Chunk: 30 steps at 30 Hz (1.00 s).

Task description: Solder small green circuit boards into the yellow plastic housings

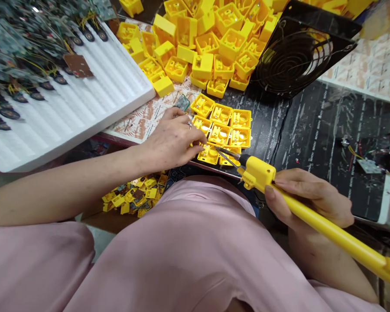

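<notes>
My right hand is closed around a yellow soldering iron, a long-handled tool with a slim metal tip. Its tip points left and reaches over the front row of small yellow plastic cases. These lie open side up in close rows, with metal parts inside. Bent over the left side of the rows, my left hand wears a ring. Its thumb and fingertips curl round the edge of a case, partly hiding it. Just beyond those fingers lies a small green circuit board with thin wires.
A large heap of yellow cases covers the back of the table. At right of it stands a black fan. A white foam tray at left bears many wired boards. Below sits a box of yellow pieces. Another wired board lies far right.
</notes>
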Available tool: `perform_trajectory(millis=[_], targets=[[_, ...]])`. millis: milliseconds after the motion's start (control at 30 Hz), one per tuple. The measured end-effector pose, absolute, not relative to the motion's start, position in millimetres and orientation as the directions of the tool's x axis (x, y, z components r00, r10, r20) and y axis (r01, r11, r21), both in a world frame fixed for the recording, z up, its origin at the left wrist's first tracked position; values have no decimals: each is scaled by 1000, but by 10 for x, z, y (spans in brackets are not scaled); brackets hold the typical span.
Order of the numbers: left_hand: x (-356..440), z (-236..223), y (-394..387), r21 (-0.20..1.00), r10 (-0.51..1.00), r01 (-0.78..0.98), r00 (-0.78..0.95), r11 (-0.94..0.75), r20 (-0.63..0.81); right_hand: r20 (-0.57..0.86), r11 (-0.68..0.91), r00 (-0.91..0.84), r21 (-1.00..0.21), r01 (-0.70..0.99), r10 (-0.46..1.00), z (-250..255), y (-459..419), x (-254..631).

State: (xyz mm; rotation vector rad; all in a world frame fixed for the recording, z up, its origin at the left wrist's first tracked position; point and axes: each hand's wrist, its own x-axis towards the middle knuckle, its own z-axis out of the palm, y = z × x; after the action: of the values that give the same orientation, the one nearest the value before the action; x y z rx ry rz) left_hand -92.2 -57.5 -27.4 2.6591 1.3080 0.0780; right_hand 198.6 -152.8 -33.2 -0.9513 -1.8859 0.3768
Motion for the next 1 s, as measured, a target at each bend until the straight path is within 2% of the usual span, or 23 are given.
perform_trajectory(millis=[67, 200, 367, 533, 700, 867, 1000], targets=[[-917, -276, -586, 165, 800, 793, 599, -587, -31, 667, 686, -225, -584, 434, 710, -363, -1480, 1976], [-888, -262, -577, 138, 780, 774, 626, -618, -15, 625, 638, -255, -523, 565, 738, -327, -1440, 1936], [-850, -242, -531, 116, 764, 764, 643, -635, -54, 702, 748, -305, -491, 447, 644, -335, -1391, 1876], [-826, -215, -508, 108, 757, 760, 649, -641, -70, 677, 755, -364, -466, 460, 640, -320, -1361, 1832], [-809, -205, -500, 32, 725, 729, 684, -684, -83, 610, 775, -487, -411, 479, 625, -224, -1346, 1865], [-792, -199, -494, 48, 718, 720, 694, -692, -53, 633, 765, -446, -424, 485, 633, -180, -1338, 1858], [-765, -182, -489, 22, 723, 730, 681, -683, -116, 621, 773, -470, -419, 477, 627, -183, -1345, 1856]])
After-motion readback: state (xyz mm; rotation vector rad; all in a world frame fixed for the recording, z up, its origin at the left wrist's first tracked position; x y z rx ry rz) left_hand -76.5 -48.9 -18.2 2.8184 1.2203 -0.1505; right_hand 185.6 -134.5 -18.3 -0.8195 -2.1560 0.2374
